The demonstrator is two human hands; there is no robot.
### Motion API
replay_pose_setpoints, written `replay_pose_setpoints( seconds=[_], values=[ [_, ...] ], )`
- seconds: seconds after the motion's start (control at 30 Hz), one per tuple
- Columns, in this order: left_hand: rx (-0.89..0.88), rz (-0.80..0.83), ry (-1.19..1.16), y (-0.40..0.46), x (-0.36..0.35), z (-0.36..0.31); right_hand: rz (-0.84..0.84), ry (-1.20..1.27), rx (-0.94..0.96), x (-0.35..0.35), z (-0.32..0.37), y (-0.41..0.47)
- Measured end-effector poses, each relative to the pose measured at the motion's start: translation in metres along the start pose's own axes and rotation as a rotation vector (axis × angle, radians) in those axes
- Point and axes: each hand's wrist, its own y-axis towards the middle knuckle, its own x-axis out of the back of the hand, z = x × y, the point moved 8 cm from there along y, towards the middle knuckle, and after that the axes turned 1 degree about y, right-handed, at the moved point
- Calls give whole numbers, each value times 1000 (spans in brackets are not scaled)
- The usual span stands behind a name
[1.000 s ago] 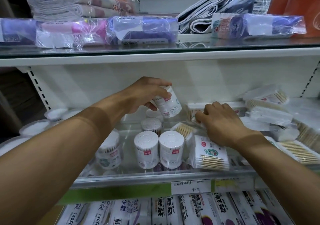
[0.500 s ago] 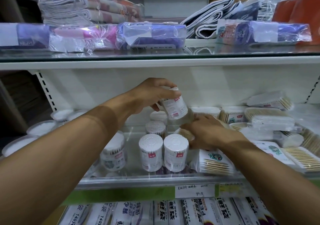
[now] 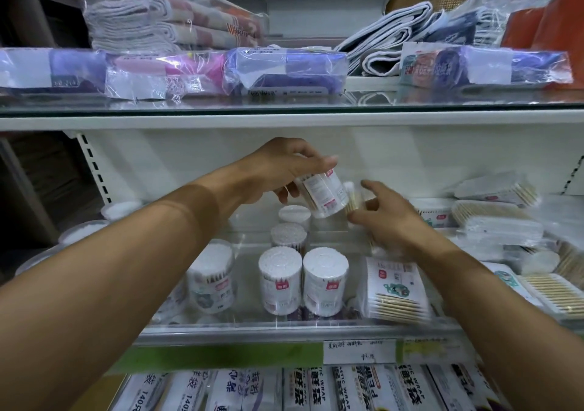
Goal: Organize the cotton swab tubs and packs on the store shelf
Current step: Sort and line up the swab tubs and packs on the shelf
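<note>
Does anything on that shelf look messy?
Yes. The flat swab packs on the right lie heaped at mixed angles, unlike the upright tubs in the middle. The left hand holds one tub tilted.

"PLASTIC WRAP" — lower-shelf boxes [image 3: 319,391]

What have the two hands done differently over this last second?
The right hand left the flat packs, moved left and now lifts a small pack of swabs beside the tub. The left hand kept that tub, tipping it further over. The standing tubs stayed put.
</note>
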Motion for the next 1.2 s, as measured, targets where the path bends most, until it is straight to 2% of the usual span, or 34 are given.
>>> replay_pose_setpoints(
  seconds=[0.13, 0.3, 0.37, 0.5, 0.63, 0.8, 1.07, 1.2],
  values=[
    [-3, -47, 74, 4, -6, -9, -144, 167, 42, 29, 1, -6],
    [-22, -56, 145, 9, -16, -16, -227, 36, 103, 59, -8, -21],
    [-30, -34, 149, 11, -22, -16, -248, -129, 112, 68, -13, -26],
    [-28, 72, 181, 13, -35, -12, -274, -731, 153, 81, -22, -32],
    [29, 184, 154, 18, -46, 1, -216, -942, 81, 88, -35, -41],
    [30, 245, 192, 22, -54, 7, -287, -837, 57, 104, -39, -43],
    [28, 340, 547, 22, -81, 11, -503, -564, 11, 139, -48, -48],
    [53, 371, 575, 23, -91, 17, -538, -524, -5, 153, -55, -54]
  ],
)
